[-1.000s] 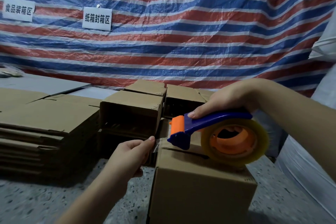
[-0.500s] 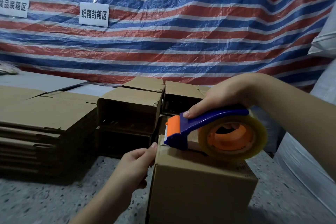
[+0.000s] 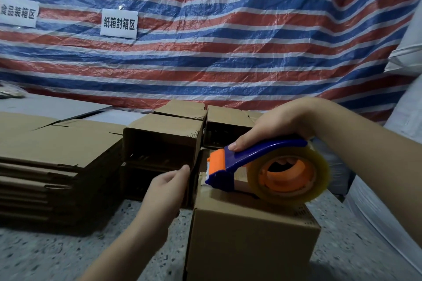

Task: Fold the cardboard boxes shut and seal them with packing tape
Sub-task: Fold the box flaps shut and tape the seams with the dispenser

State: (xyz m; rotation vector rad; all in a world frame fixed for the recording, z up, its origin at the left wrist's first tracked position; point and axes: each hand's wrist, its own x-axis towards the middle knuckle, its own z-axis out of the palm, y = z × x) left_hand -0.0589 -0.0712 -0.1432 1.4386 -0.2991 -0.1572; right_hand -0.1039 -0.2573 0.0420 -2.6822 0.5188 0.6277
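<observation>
A striped tarp [image 3: 228, 48] hangs as a backdrop behind a stack of flat cardboard [image 3: 52, 157] on the left and several open boxes [image 3: 164, 141] lying on their sides on the speckled floor [image 3: 57, 251]. In front stands the closed box [image 3: 251, 235], with the tape dispenser [image 3: 262, 171] resting on its top at the far left edge. The right hand [image 3: 274, 125] grips the dispenser's blue handle with curled fingers, while the left hand [image 3: 169, 187] touches the box's upper left edge, fingers held together; whether they pinch the tape end I cannot tell.
</observation>
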